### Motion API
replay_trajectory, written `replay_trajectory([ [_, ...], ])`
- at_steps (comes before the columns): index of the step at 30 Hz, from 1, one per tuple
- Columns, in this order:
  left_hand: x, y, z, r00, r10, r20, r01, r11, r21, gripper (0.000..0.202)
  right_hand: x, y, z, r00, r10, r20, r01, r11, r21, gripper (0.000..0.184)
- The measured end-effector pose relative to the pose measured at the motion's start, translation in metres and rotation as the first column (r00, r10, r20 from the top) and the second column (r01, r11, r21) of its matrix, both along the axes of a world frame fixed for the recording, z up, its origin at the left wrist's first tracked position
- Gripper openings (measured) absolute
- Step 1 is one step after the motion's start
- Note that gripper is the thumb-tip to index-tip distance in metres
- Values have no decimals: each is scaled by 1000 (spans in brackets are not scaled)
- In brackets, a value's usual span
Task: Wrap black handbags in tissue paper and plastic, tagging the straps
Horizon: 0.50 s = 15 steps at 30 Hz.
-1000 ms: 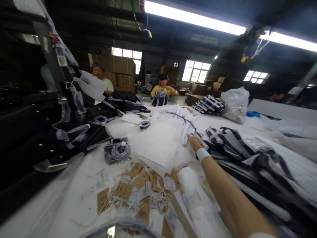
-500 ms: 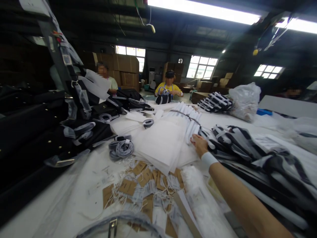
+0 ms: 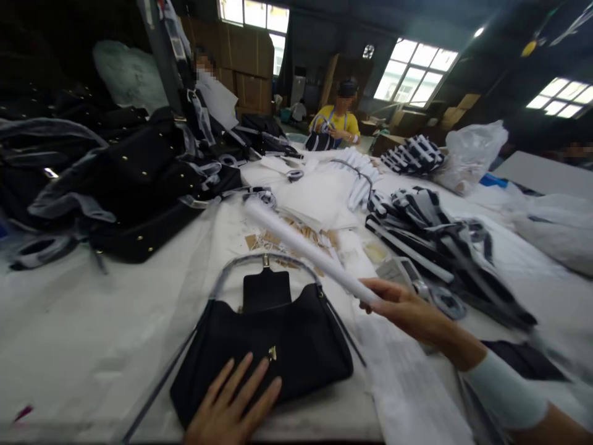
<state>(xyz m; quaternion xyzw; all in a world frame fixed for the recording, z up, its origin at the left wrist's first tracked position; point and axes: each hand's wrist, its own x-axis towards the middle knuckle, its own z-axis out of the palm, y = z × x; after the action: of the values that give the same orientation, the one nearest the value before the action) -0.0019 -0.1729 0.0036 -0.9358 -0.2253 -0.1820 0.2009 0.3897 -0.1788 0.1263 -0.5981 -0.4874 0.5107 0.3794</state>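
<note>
A black handbag [image 3: 310, 355] lies on the white table in front of me, its flap [image 3: 266, 292] raised and its wrapped handle [image 3: 241, 262] arching away from me. My left hand [image 3: 236, 402] rests on the bag's lower front, fingers spread, just left of a small gold clasp [image 3: 272, 353]. To the right, my right hand [image 3: 403, 309] grips one end of a long white roll [image 3: 308, 250], which looks like paper or thin foam. The roll slants up and left above the bag's handle, blurred by motion.
Black bags [image 3: 139, 179] are heaped at the left. Brown tags [image 3: 319, 238] and white sheets [image 3: 315, 201] lie beyond the bag, near a bundle of white rolls [image 3: 356, 173]. Wrapped black straps [image 3: 426, 222] lie at right. A co-worker in yellow [image 3: 354, 127] sits across the table.
My right hand has come back from the bundle of white rolls, now holding one. The view has tilted down, bringing the handbag and my left hand into sight.
</note>
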Motion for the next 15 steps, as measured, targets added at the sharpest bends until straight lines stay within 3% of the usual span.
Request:
replay_trajectory([
  [3, -2, 6, 3, 996, -92, 3, 91, 981, -169, 74, -20, -58, 8, 976, 206, 73, -204, 979, -27, 35],
  [6, 1, 22, 23, 994, -107, -28, 81, 877, -474, 79, -38, -106, -7, 962, 264, 73, -261, 964, -55, 32],
  [8, 4, 35, 44, 989, -133, -57, 67, 771, -633, 79, -53, -126, -26, 971, 170, 171, -168, 985, -26, 30],
  [11, 10, 51, 76, 976, -186, -115, 37, 659, -752, 76, -77, -133, -58, 943, -32, 333, 1, 996, 92, 25],
  [13, 15, 58, 95, 956, -243, -164, 23, 619, -785, 74, -92, -126, -77, 915, -150, 374, 74, 975, 208, 21],
  [15, 20, 56, 107, 936, -275, -219, -6, 610, -793, 69, -103, -116, -93, 884, -261, 387, 110, 922, 372, 19],
])
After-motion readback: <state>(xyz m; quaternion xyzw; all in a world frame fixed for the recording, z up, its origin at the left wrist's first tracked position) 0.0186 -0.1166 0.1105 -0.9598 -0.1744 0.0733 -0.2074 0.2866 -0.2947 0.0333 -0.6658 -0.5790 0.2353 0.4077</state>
